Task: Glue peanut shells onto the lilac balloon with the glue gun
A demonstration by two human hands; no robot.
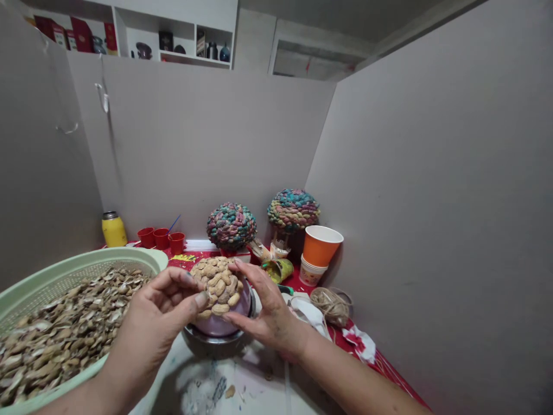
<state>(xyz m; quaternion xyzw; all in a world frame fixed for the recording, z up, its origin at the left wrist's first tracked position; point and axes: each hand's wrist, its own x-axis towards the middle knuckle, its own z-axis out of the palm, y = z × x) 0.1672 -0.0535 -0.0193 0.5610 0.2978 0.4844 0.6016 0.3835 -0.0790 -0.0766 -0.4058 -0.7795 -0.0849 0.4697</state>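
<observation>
A pink-purple ball, its top covered with peanut shells, rests in a metal bowl in front of me. My left hand pinches thumb and finger together at the ball's left side, over what looks like a peanut shell; the fingertips partly hide it. On the other side, my right hand curves round the ball, thumb low and fingers high, steadying it against the shells. To the left, a green colander holds many loose peanut shells.
Two multicoloured shell-covered domes stand behind the ball. Red cups, a yellow bottle, an orange paper cup, a tipped container and a twine roll line the table. Grey partitions enclose it.
</observation>
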